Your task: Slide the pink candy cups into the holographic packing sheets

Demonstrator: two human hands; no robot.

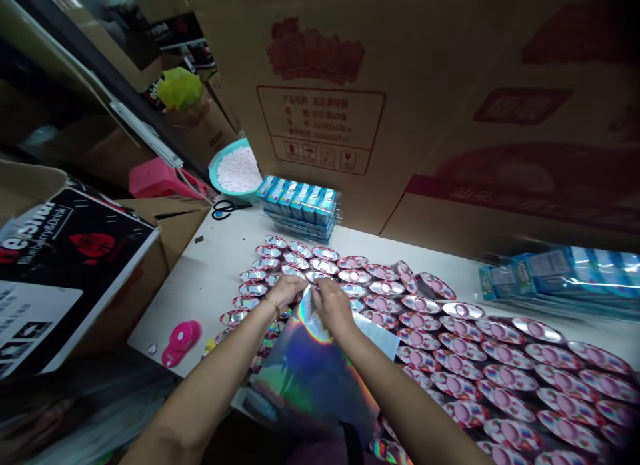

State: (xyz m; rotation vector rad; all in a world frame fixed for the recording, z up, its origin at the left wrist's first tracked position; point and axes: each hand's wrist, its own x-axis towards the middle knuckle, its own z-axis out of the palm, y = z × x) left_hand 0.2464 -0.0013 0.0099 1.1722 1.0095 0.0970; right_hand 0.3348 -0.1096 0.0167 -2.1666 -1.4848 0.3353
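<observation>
A shiny rainbow-reflecting holographic sheet (310, 378) slopes from the table's front edge up between my forearms. My left hand (287, 292), with a thin bracelet at the wrist, has its fingers closed at the sheet's upper end. Close beside it my right hand (334, 308) pinches the same end, and the fingertips of both hands nearly meet. Exactly what lies between the fingertips is hidden. All around stand rows of small oval-topped packs (455, 350); many carry a pink round piece on top. Just beyond my hands, several silver oval tops (325, 254) show no pink piece.
Wrapped blue boxes (300, 205) stand at the back, more blue boxes (575, 272) at right. Scissors (227, 210) lie near a turquoise bowl of white bits (215, 168). A pink tape dispenser (181, 342) sits left. Large cartons (320, 138) wall the back; a black-printed carton (100, 252) flanks the left.
</observation>
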